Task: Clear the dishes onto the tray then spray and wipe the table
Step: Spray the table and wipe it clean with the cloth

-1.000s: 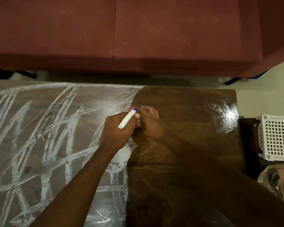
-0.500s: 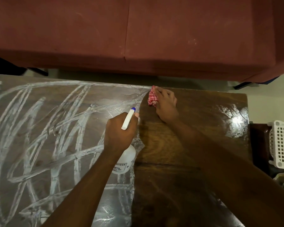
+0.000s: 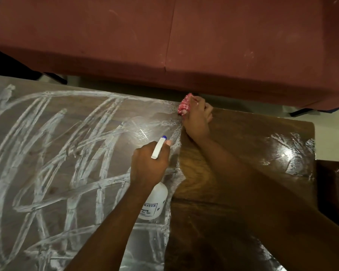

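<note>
Gripping the spray bottle (image 3: 155, 201), left hand (image 3: 147, 165) hides its neck; right hand (image 3: 197, 118) clutches a half-hidden red cloth (image 3: 184, 105)

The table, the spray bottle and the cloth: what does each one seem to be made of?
The table looks like dark wood with a glossy varnish: grain lines and bright reflections show on the wiped part. The spray bottle is probably smooth white plastic, slightly see-through, with a printed label. The cloth seems woven fabric, red and white checked, soft and bunched.
</note>
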